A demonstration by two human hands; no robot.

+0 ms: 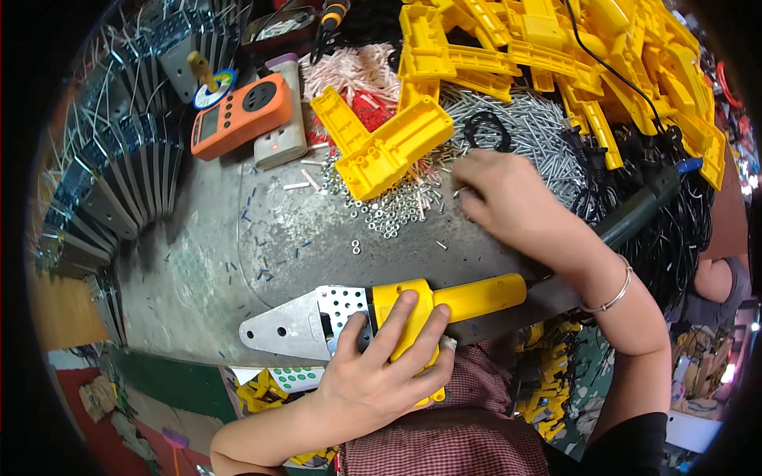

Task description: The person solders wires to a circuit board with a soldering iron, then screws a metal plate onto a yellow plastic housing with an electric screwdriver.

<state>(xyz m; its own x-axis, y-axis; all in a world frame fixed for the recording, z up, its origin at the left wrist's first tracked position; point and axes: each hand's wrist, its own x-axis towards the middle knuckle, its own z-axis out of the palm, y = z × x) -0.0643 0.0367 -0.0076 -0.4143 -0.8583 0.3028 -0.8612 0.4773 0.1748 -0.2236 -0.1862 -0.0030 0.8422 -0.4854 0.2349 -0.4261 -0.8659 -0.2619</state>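
Note:
A plastic-pipe welding iron lies across the front edge of the bench, its pointed metal plate to the left and its yellow handle to the right. My left hand grips its yellow housing from the near side, fingers spread over the top. Beyond the handle, my right hand is beside a heap of long silver screws. Its fingers are curled together, slightly blurred, and whatever is between them is too small to make out. Loose nuts lie left of it, below an open yellow housing shell.
Yellow plastic shells are heaped at the back right. A dark green power tool lies among black cables on the right. An orange meter stands beside a power strip. Metal plates with wires are stacked along the left.

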